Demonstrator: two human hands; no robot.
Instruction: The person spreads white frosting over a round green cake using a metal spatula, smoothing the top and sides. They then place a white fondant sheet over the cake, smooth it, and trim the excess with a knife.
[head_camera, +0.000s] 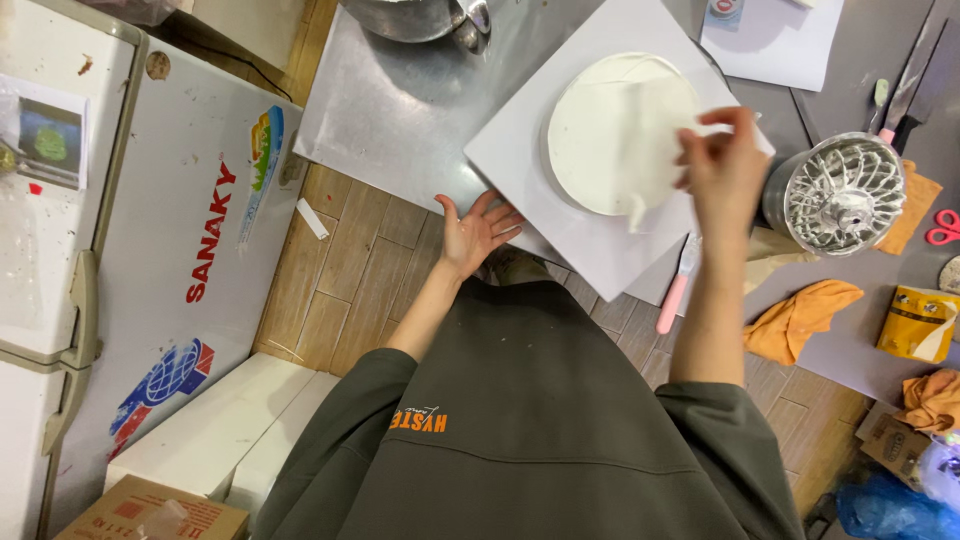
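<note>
White on steel: worked at the table (400, 100) over a square board (520, 150), round cake (590, 130) at its centre. Seemed mid-peel, pinching a thin sheet (655, 150) in the right hand (722, 160), long axis running away from the body, loose tip pointing back; left hand (478, 232) lay open and empty, fingertips at the board's near edge. Called next, probably, for a slow, low pull.

A single head-worn camera provides the only view. It looks almost straight down from above the person's shoulders, so the dark green sweatshirt (540, 430) fills the lower centre of the frame. The view faces forward and down across the edge of the metal worktable (400, 100), which runs diagonally through the upper half. Both forearms extend away from the lens, placing the left hand (478, 232) and right hand (722, 160) at mid-distance. The wooden floor (350, 270) and a white chest freezer (190, 250) occupy the left side, farther below. No second view overlaps this one.
</note>
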